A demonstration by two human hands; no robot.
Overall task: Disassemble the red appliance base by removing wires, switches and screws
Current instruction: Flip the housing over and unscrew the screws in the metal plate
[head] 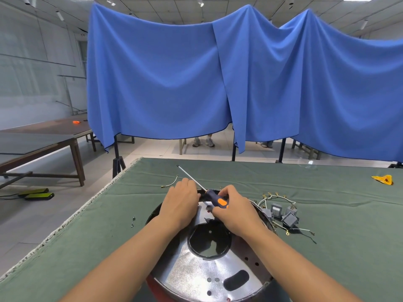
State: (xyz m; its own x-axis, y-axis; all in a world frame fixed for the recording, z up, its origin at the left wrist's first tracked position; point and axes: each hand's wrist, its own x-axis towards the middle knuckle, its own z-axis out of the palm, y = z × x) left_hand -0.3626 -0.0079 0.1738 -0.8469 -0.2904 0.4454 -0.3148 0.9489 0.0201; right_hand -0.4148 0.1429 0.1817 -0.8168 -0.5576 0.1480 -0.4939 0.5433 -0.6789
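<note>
A lot is done: the grey switches [283, 214] with wires and two screws [133, 221] lie on the bench [349, 247] beside the near red base [207, 269], while the right hand [234, 209] grips the screwdriver [214, 198] and the left hand [181, 202] rests curled on the far rim, so more may be left.

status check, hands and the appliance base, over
Right hand grips screwdriver, shaft pointing away. Left hand rests on far rim of base. Removed switches and wires lie right of it. Nothing blocking.

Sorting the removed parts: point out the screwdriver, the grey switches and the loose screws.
screwdriver [214, 197]: head view, on its handle.
grey switches [289, 219]: head view, on one switch body.
loose screws [132, 222]: head view, between the two.
</note>
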